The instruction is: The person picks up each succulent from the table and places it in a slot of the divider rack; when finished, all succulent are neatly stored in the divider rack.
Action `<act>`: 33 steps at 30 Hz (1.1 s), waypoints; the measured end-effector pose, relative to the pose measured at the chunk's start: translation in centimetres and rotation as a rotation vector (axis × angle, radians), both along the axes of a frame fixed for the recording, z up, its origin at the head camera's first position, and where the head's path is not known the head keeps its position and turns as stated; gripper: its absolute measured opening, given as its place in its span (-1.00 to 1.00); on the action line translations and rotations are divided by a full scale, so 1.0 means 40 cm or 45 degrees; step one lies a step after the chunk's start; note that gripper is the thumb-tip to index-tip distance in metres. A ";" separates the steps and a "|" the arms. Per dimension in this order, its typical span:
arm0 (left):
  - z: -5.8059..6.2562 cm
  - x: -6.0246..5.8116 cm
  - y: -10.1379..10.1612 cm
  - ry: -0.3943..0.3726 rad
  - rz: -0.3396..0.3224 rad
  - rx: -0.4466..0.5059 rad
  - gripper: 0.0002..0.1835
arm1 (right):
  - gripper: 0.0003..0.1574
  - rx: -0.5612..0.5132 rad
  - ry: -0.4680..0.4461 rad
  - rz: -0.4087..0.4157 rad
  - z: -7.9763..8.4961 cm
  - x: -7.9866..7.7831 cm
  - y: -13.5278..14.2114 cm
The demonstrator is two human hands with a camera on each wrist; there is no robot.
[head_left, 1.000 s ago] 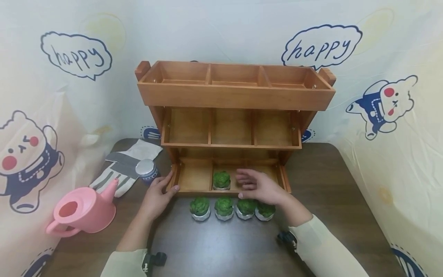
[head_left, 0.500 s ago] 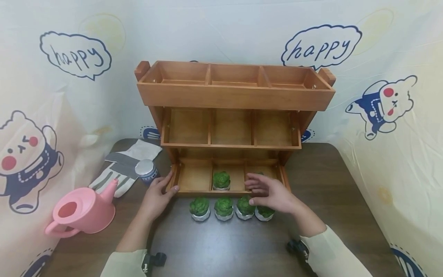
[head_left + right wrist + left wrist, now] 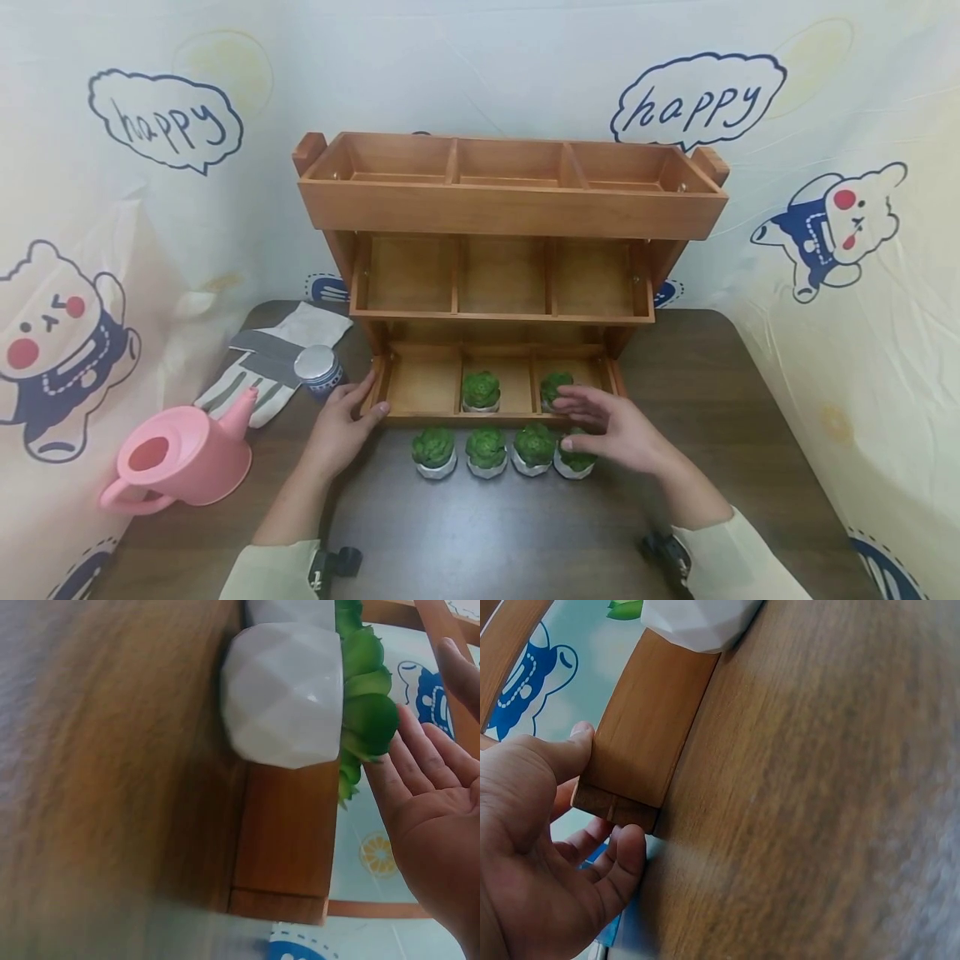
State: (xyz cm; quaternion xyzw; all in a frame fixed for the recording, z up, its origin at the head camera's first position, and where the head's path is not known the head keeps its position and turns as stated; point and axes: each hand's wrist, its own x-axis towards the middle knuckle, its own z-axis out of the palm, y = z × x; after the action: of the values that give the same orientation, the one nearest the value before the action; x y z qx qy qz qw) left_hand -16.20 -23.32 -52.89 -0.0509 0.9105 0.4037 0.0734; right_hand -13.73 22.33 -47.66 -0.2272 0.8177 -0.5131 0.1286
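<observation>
Smooth wooden shelf (image 3: 513, 212), glossy white pot (image 3: 289, 694)

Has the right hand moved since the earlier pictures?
Yes. In the head view, against the wooden shelf, the right hand has moved rightward and slightly toward the person.

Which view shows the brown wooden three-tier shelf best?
The head view: all three tiers of the shelf show there. Left wrist shows only parts, including the left end of the bottom wooden front board; right wrist only parts, including that board's right end.

My right hand (image 3: 618, 431) has drawn further right. The plant (image 3: 553, 387) in the lowest right compartment (image 3: 591, 372), mostly hidden earlier, now shows.
</observation>
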 end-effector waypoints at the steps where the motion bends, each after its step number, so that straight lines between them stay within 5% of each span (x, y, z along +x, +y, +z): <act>1: 0.000 0.000 0.000 0.002 0.000 -0.001 -0.21 | -0.11 -0.002 0.000 -0.005 -0.002 0.003 0.004; 16: -0.002 -0.002 0.003 -0.008 -0.001 0.001 -0.22 | -0.13 0.010 -0.034 -0.046 -0.044 0.029 0.047; 33: -0.001 0.000 0.005 0.023 -0.010 -0.008 -0.22 | -0.01 0.193 -0.113 -0.002 -0.077 0.041 0.059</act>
State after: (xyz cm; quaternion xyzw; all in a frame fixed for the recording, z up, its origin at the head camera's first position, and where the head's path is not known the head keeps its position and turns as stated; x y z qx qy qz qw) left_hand -16.19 -23.12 -52.92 -0.0441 0.9126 0.4009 0.0665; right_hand -12.09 24.68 -50.74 -0.1930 0.8478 -0.4595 0.1811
